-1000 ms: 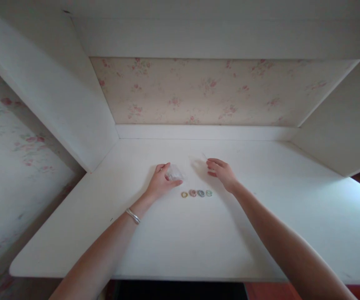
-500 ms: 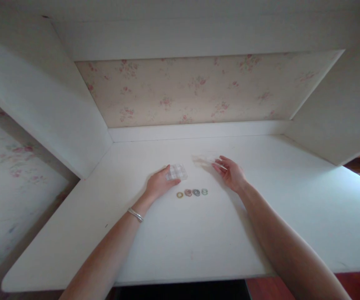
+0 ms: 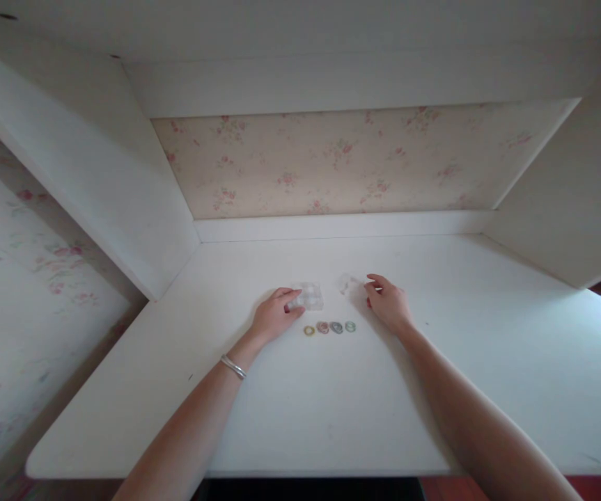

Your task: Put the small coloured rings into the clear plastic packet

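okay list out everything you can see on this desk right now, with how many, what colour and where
clear compartment box: 1, transparent, desk centre, under the left fingertips
clear lid: 1, transparent, right of the box, at the right fingertips
small rings: 4 in a row, yellow, pink, grey-blue, green, just in front of the box
desk: 1, white, set in an alcove
floral wallpaper: cream with pink flowers, back wall
bracelet: 1, silver, left wrist
left hand: touching the box
right hand: touching the lid
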The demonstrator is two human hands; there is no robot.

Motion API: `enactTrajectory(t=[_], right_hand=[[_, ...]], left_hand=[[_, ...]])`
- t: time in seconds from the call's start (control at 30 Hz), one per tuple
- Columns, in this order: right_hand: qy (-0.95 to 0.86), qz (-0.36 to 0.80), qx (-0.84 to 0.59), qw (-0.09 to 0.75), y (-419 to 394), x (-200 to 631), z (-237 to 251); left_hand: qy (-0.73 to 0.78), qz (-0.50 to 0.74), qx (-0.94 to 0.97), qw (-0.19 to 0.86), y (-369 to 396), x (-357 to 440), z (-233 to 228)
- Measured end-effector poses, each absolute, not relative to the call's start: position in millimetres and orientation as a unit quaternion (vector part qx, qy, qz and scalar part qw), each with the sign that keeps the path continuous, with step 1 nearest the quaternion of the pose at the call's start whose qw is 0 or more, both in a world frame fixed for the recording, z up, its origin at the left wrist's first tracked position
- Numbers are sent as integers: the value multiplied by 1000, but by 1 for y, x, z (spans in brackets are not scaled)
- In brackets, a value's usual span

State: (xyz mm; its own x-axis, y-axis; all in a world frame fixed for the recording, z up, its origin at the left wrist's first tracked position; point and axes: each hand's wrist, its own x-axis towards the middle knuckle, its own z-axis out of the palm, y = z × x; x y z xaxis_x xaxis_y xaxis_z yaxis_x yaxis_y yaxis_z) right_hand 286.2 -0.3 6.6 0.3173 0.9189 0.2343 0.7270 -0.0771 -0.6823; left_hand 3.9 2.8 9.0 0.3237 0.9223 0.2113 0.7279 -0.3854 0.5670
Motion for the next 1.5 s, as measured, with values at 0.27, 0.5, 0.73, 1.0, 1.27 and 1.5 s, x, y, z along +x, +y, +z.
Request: enactTrajectory(t=[0.27, 0.5, 0.73, 1.0, 1.27, 1.5], right_hand=[[-601, 17, -765, 232, -7, 291, 13], [-608, 10, -771, 187, -7, 290, 10], [-627, 23, -760, 169, -7, 290, 11], [-606, 54, -768, 198, -7, 289, 9], [-597, 73, -775, 192, -9, 287, 15], [-585, 71, -784, 193, -10, 286, 15]], left_hand=[[511, 240, 809, 166, -5, 6, 11], [514, 228, 814, 149, -12, 9, 13], [497, 244, 817, 163, -17, 7, 12], [462, 265, 821, 206, -24, 7, 13], [460, 307, 807, 207, -21, 6, 11], [410, 259, 859, 164, -34, 4, 28]])
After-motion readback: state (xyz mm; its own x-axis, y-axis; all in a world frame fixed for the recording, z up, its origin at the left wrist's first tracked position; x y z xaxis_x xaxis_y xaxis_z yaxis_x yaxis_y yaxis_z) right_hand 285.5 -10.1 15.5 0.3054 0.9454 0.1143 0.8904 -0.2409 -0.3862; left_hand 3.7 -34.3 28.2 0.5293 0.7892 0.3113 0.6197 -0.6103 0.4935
